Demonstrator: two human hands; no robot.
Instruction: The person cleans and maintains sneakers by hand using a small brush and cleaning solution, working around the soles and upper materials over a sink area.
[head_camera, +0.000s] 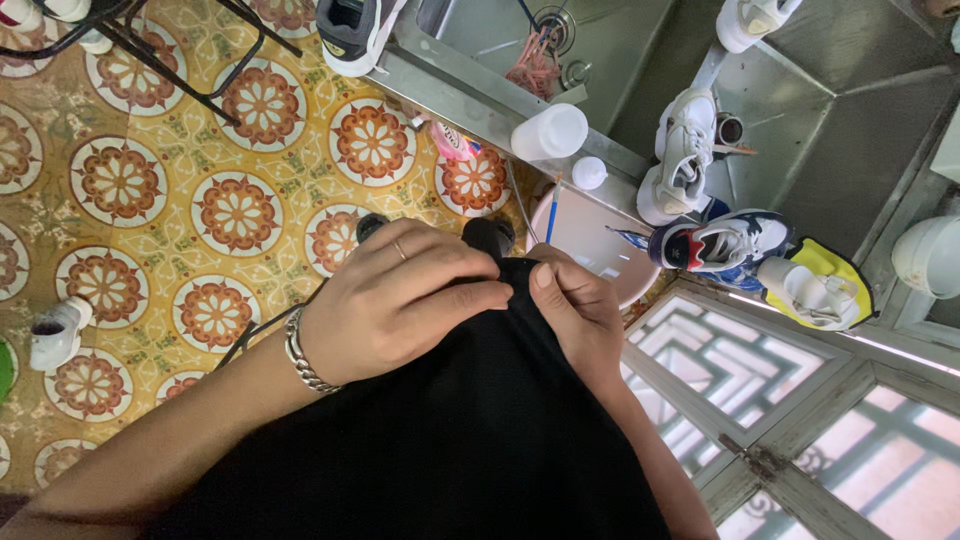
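Pinching black cloth (470, 420) between both hands' closed fingers (455, 295).

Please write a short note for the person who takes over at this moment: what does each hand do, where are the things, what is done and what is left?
Left hand: fingers bent, pinching the top edge of the black cloth; a ring and a chain bracelet on it.
Right hand: thumb and fingers pinch the same edge, close beside the left.
The cloth covers the lap; something dark shows just past its edge, I cannot tell what.
Around: pink basin ahead, white cup and small white cap by the metal sink, several sneakers at the right.
Done: both hands grip the cloth edge.
Left: cannot tell from this view.
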